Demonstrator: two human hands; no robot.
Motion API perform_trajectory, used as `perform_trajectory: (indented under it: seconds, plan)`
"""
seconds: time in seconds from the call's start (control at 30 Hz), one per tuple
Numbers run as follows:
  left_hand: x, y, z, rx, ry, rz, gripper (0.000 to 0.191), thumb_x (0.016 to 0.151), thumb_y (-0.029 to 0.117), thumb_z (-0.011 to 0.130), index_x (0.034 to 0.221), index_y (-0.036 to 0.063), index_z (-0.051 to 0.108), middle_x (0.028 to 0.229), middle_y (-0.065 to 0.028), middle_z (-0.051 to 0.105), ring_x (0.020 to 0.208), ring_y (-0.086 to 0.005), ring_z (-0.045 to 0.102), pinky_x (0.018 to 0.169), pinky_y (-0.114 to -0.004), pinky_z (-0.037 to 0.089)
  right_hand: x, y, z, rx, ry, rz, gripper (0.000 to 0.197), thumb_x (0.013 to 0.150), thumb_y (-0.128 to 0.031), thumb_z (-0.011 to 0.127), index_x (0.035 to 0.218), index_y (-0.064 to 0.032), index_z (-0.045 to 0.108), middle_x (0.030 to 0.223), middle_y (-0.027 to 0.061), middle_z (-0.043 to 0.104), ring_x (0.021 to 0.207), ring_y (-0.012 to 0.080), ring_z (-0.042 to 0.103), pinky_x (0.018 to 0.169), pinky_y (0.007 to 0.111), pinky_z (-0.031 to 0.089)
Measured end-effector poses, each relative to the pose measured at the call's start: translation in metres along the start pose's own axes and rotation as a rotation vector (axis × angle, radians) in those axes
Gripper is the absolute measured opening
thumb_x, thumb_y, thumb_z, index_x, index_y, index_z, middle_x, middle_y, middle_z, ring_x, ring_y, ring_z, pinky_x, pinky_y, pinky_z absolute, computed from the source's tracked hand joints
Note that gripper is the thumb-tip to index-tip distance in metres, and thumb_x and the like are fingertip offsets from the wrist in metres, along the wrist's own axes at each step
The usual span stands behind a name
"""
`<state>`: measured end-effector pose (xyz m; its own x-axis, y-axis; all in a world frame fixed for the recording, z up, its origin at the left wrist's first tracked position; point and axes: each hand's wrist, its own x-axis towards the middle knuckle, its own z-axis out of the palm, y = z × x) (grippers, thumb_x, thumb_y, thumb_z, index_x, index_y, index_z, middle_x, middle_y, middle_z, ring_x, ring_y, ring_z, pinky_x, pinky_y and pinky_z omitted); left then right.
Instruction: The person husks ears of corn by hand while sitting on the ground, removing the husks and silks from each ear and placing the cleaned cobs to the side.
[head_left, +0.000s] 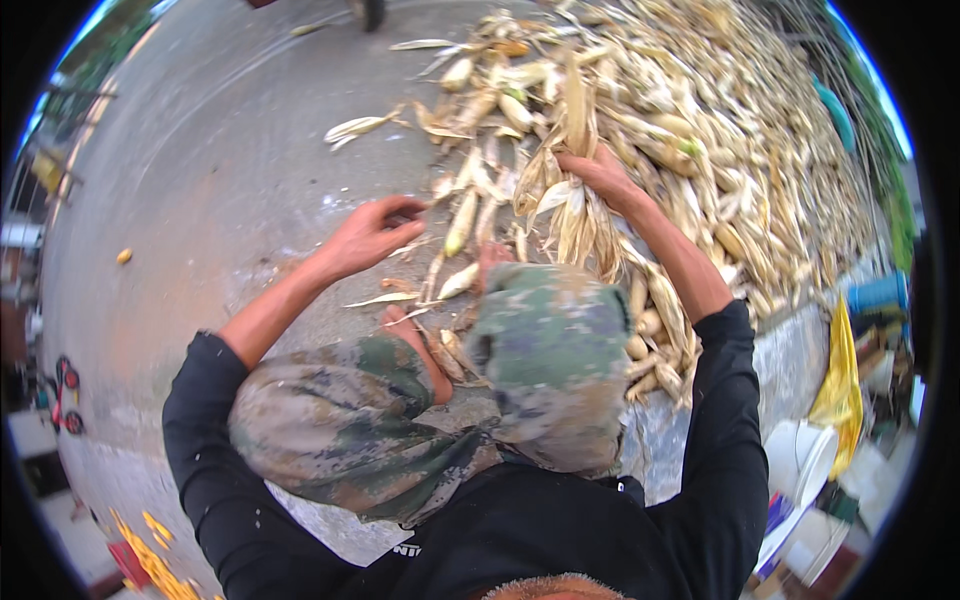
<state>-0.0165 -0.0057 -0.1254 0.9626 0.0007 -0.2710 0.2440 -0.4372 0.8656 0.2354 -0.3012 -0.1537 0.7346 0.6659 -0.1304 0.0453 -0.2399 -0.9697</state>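
My right hand (600, 174) is closed around a bunch of dry corn husks (576, 214). Some leaves stand up above the fist and others fan out below it; whether a cob is inside is hidden. Over the concrete to the left, my left hand (381, 229) has its fingers slightly curled and its thumb apart, with nothing visible in it. Between my hands, an ear of corn in pale husk (461, 223) lies on the ground, and another husked ear (459, 280) rests closer to my bare feet.
A large heap of unshucked corn (720, 142) spreads ahead and to the right. Yellow cobs (154, 562) lie at the lower left, and one yellow cob (124, 256) sits alone on the concrete. White buckets (799, 457), a yellow sack (838, 390) and a blue container (877, 291) stand at the right.
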Motion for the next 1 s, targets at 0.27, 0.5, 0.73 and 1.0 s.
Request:
perform_trajectory:
  seconds: [0.27, 0.5, 0.73, 1.0]
  plan:
    - [0.004, 0.016, -0.006, -0.147, 0.146, 0.095, 0.062, 0.096, 0.04, 0.067, 0.136, -0.0049, 0.051, 0.126, -0.0182, 0.063, 0.117, -0.0232, 0.061, 0.1, -0.036, 0.05, 0.012, -0.081, 0.117, 0.297, -0.238, -0.049, 0.04, 0.086, -0.018, 0.07, 0.119, 0.0018, 0.06, 0.104, 0.0066, 0.066, 0.092, 0.0154, 0.064, 0.081, 0.03, 0.052]
    - [-0.01, -0.001, -0.007, -0.294, 0.161, 0.035, 0.074, 0.096, 0.043, 0.067, 0.141, -0.0079, 0.039, 0.12, -0.0197, 0.062, 0.109, -0.0241, 0.064, 0.09, -0.036, 0.056, 0.016, -0.065, 0.15, 0.439, -0.286, 0.208, 0.046, 0.084, -0.021, 0.072, 0.12, 0.0043, 0.058, 0.1, 0.0094, 0.068, 0.087, 0.0164, 0.067, 0.079, 0.031, 0.056]
    - [-0.01, -0.009, -0.003, -0.077, 0.255, -0.025, 0.068, 0.089, 0.035, 0.07, 0.136, -0.0075, 0.045, 0.114, -0.0194, 0.065, 0.097, -0.0212, 0.066, 0.081, -0.034, 0.055, 0.0, -0.059, 0.173, 0.36, -0.226, 0.083, 0.046, 0.086, -0.027, 0.071, 0.119, 0.0042, 0.059, 0.099, 0.0096, 0.068, 0.085, 0.0156, 0.066, 0.076, 0.029, 0.054]
    - [-0.004, -0.008, 0.001, -0.003, 0.279, 0.06, 0.062, 0.086, 0.035, 0.072, 0.131, -0.0042, 0.052, 0.115, -0.0182, 0.065, 0.102, -0.023, 0.065, 0.088, -0.036, 0.053, -0.003, -0.048, 0.175, 0.272, -0.083, 0.112, 0.04, 0.083, -0.02, 0.07, 0.111, 0.0075, 0.066, 0.097, 0.0132, 0.071, 0.081, 0.0185, 0.069, 0.071, 0.031, 0.057]
